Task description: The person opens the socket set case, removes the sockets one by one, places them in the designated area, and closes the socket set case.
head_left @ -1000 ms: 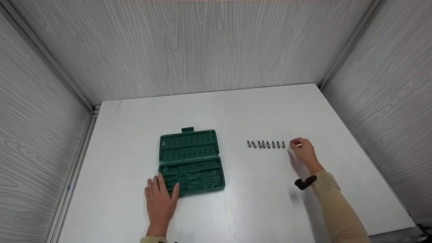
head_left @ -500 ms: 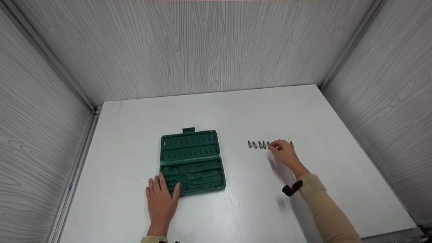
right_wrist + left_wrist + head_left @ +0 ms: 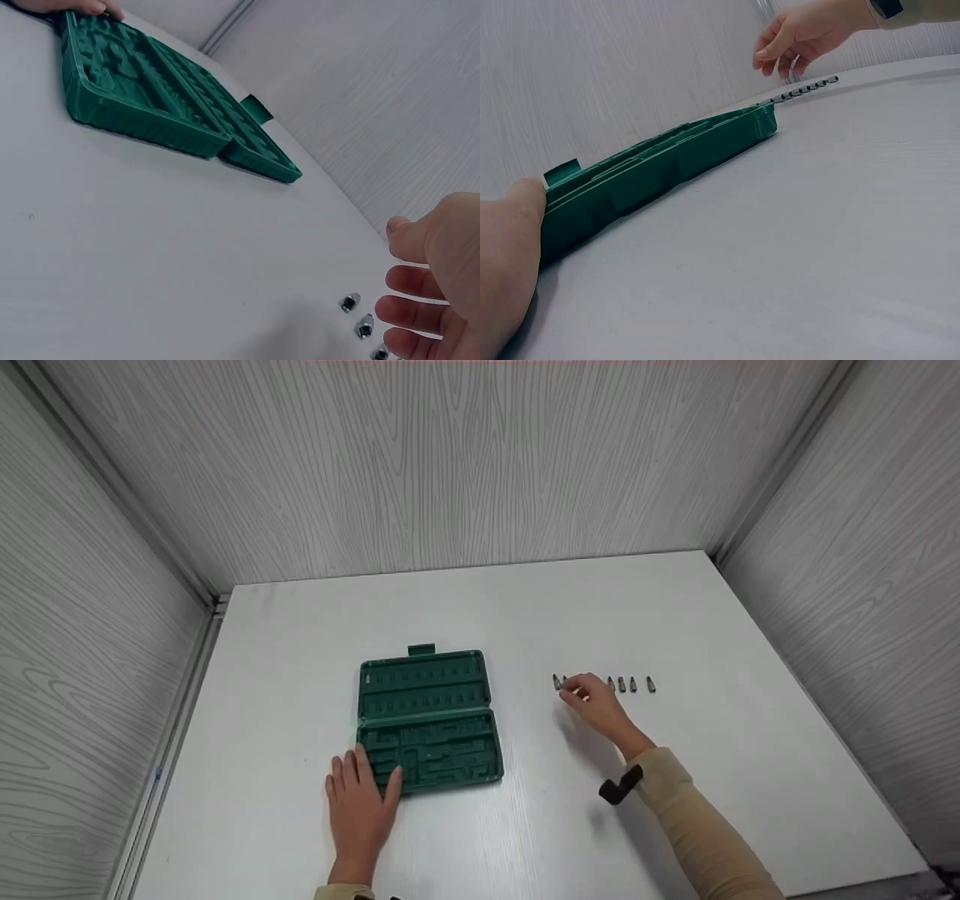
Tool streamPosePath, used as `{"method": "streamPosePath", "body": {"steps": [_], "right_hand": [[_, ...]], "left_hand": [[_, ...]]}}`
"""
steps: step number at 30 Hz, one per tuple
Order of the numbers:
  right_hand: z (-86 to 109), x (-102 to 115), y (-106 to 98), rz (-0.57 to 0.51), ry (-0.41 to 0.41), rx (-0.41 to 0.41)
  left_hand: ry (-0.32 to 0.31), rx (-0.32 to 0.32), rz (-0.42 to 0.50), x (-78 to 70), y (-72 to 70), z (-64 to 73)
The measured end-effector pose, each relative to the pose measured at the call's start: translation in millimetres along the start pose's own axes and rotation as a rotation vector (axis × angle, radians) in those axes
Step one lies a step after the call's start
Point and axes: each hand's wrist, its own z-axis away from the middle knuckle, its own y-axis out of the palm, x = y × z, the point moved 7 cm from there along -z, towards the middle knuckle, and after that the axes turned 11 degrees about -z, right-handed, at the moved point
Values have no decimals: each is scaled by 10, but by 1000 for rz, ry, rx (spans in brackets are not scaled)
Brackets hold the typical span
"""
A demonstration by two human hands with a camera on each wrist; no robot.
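Observation:
A green plastic tool case point(image 3: 450, 786) lies unfolded on the table, its moulded slots showing. My left hand point(image 3: 358, 814) rests on its near left corner with fingers fairly straight. To the right of the case runs a row of several small metal screwdriver bits point(image 3: 633, 685). My right hand point(image 3: 600, 709) hovers over the left part of that row and hides some of the bits. In the right wrist view, the right hand's thumb and fingers point(image 3: 411, 309) are apart with nothing between them, beside a few bits point(image 3: 365, 326).
The white table point(image 3: 480, 615) is bordered by grey wood-grain panels point(image 3: 435, 465) at the back and sides. A latch tab point(image 3: 421, 649) sticks out from the case's far edge. A black band piece point(image 3: 621, 785) is at the right wrist.
My right hand has let go of a bit at the row's right end and moved left along the row. My left hand stays on the case.

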Motion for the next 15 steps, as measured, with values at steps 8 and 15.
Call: {"method": "streamPosePath", "body": {"steps": [8, 15], "right_hand": [[-86, 103, 289, -20, -37, 38], [-150, 226, 513, -25, -69, 70]], "left_hand": [[-5, 8, 14, 1, 3, 4], [-8, 14, 14, 18, 10, 7]]}}
